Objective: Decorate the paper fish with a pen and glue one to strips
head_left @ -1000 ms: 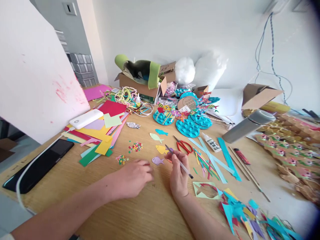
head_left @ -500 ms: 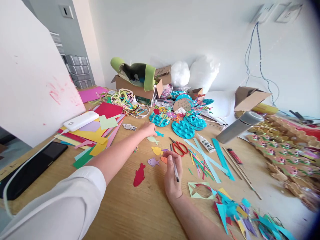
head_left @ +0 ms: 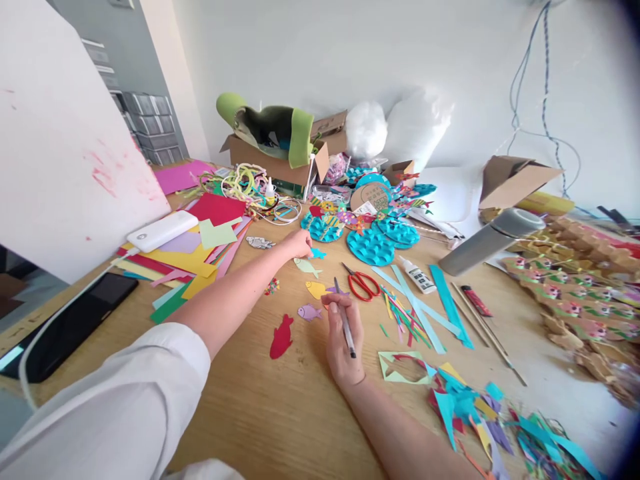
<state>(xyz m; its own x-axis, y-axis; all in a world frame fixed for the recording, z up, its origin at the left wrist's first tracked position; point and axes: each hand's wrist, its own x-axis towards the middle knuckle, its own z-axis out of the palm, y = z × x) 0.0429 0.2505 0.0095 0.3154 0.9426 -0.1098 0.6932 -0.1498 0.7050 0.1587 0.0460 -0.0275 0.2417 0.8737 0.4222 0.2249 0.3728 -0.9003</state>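
My left hand (head_left: 299,245) reaches across the wooden table, its fingers closed at the head end of a blue paper fish (head_left: 319,253). A pen (head_left: 346,328) is gripped in my right hand (head_left: 344,343), dark end pointing towards me. Nearby lie a pale green paper fish (head_left: 306,267), a yellow paper fish (head_left: 315,289), a purple paper fish (head_left: 310,311) and a red paper fish (head_left: 281,337). My right fingers partly cover an orange piece. Red-handled scissors (head_left: 364,287) rest open just beyond the pen.
Coloured paper sheets (head_left: 217,208), a power bank (head_left: 163,231) and a phone (head_left: 75,327) lie left. Blue egg-tray discs (head_left: 370,247) sit at the back. A glue bottle (head_left: 418,277), a grey flask (head_left: 487,243) and paper scraps (head_left: 457,407) are on the right.
The camera view has tilted down slightly, so the table things sit higher in the picture. My left hand stays by the blue fish, and my right hand still holds the pen.
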